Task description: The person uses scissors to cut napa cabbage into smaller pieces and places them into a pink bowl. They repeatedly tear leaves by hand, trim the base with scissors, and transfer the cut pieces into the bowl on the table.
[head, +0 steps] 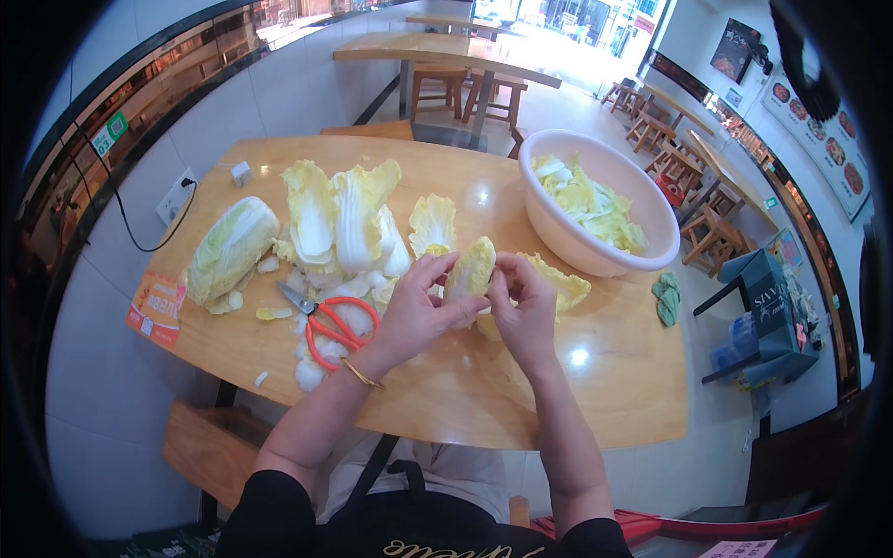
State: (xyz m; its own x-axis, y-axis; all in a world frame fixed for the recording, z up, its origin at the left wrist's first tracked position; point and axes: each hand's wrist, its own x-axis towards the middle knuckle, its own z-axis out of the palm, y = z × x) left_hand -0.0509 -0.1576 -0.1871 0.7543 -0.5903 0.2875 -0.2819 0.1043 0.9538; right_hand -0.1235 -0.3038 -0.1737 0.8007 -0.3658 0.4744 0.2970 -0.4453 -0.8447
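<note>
My left hand point(418, 307) holds a small yellow napa cabbage heart point(471, 268) upright above the wooden table point(446, 411). The fingers of my right hand point(523, 307) pinch at its right side. Loose yellow leaves point(558, 282) lie behind and beside my right hand. Scissors with red-orange handles point(343, 328) rest among white cabbage pieces left of my left hand, blades parted. Several large cabbage leaves point(310, 216) lie at the back left, beside a whole napa cabbage point(234, 244). A pink plastic basin point(593, 240) at the back right holds yellow-green leaf pieces point(586, 202).
A green cloth point(667, 298) lies at the table's right edge. On the back left stands a small white cube point(241, 174), near a wall socket with a black cable point(157, 247). An orange printed sheet point(157, 307) is at the left corner. Other tables and wooden stools point(438, 91) stand beyond.
</note>
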